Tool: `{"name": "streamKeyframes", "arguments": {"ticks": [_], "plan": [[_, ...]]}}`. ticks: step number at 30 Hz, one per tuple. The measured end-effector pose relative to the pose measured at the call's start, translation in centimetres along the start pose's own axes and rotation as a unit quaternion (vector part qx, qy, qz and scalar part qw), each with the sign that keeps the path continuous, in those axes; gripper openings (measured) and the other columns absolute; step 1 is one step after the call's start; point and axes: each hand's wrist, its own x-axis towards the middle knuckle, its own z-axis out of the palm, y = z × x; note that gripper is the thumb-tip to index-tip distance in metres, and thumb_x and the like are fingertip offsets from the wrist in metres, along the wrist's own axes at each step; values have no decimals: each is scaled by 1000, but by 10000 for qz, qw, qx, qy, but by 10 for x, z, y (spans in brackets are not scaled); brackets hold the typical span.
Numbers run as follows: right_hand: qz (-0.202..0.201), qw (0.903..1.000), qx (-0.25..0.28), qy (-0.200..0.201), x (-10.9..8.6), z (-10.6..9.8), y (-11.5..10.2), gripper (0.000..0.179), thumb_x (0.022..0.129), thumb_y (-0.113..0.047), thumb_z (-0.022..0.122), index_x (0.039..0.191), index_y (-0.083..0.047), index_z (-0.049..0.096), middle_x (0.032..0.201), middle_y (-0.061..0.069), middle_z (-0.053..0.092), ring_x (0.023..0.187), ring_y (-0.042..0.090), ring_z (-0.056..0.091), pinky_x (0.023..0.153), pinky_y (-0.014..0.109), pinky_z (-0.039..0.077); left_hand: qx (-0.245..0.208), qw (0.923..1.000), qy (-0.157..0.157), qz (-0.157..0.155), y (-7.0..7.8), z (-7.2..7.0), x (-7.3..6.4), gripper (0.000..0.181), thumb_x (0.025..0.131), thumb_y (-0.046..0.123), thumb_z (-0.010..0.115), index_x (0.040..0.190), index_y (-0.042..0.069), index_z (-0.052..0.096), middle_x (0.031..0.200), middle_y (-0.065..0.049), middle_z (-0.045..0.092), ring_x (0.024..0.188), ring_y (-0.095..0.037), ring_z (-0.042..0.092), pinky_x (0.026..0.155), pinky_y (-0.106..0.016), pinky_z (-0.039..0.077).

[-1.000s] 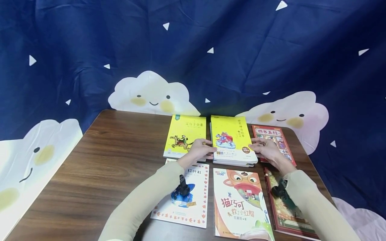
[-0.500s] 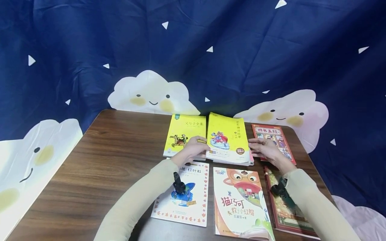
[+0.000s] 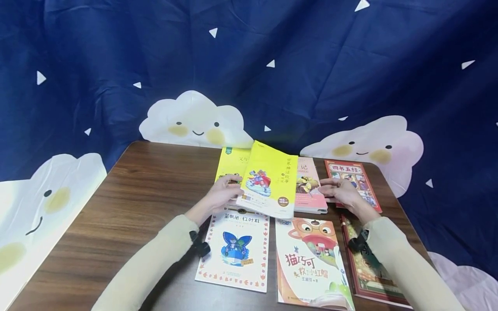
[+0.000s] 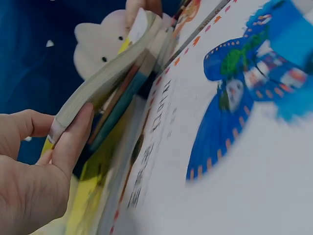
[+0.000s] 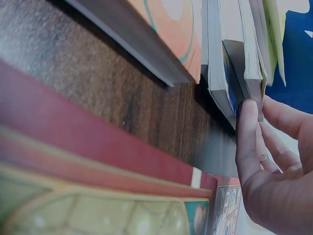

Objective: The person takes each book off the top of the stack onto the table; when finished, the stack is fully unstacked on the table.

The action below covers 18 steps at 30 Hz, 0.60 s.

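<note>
In the head view my left hand point(image 3: 221, 193) pinches the left edge of a yellow paperback book point(image 3: 268, 181), which is tilted and lifted over its neighbours. The left wrist view shows thumb and fingers point(image 4: 73, 139) on either side of its bending pages. Beneath and to the right, a pink book point(image 3: 309, 185) lies partly uncovered on a stack. My right hand point(image 3: 342, 193) pinches that pink book's right edge; in the right wrist view a fingertip point(image 5: 248, 110) sits between it and a lower book point(image 5: 220, 83). Another yellow book point(image 3: 229, 166) is partly hidden behind the left hand.
Nearer on the wooden table point(image 3: 128, 207) lie a white butterfly-cover book point(image 3: 237, 259), a cat-cover book point(image 3: 313, 268) and a red-edged book point(image 3: 377, 276), partly under the right forearm. A red comic-style book point(image 3: 363, 181) lies at the right. A blue cloud-print cloth point(image 3: 233, 56) hangs behind.
My left hand has drawn the top yellow book leftward off the stack, tilting it and uncovering the pink book. The right hand has stayed nearly in place at the stack's right edge.
</note>
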Motion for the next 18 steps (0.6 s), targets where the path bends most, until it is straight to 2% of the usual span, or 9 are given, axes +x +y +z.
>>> {"name": "streamKeyframes", "arguments": {"ticks": [5, 8, 10, 13, 18], "plan": [[-10, 9999, 160, -5, 1, 2, -2, 59, 104, -12, 66, 153, 11, 42, 96, -13, 75, 87, 2, 74, 81, 24, 69, -165, 9993, -60, 334, 5, -33, -26, 53, 94, -7, 62, 145, 0, 46, 113, -10, 76, 86, -16, 78, 75, -33, 71], [14, 9999, 126, 13, 1, 2, -2, 60, 104, -13, 66, 154, 10, 42, 97, -13, 74, 87, 2, 74, 81, 24, 69, -232, 9977, -143, 621, 11, -54, -41, 53, 95, -9, 59, 145, -3, 42, 104, -1, 78, 87, -15, 78, 78, -35, 71], [38, 10000, 79, 31, 1, 2, -2, 60, 104, -14, 67, 154, 9, 42, 98, -14, 74, 87, 1, 73, 81, 24, 68, -224, 9969, -85, 743, 15, -69, -50, 51, 96, -9, 57, 144, -4, 42, 103, 2, 78, 88, -14, 78, 79, -35, 71], [57, 10000, 59, 21, 1, 1, -2, 61, 105, -15, 67, 155, 8, 41, 101, -12, 74, 88, 1, 73, 82, 24, 69, -152, 9962, 64, 855, 19, -93, -61, 48, 97, -9, 57, 143, -4, 43, 102, 4, 78, 88, -12, 78, 78, -34, 71], [79, 9999, 120, 2, 2, 0, -2, 62, 104, -15, 67, 155, 9, 41, 102, -10, 75, 88, 3, 74, 83, 25, 69, -315, 9946, 225, 958, 23, -132, -79, 38, 99, -11, 55, 134, 3, 47, 102, 4, 78, 86, -11, 78, 76, -30, 70]]}}
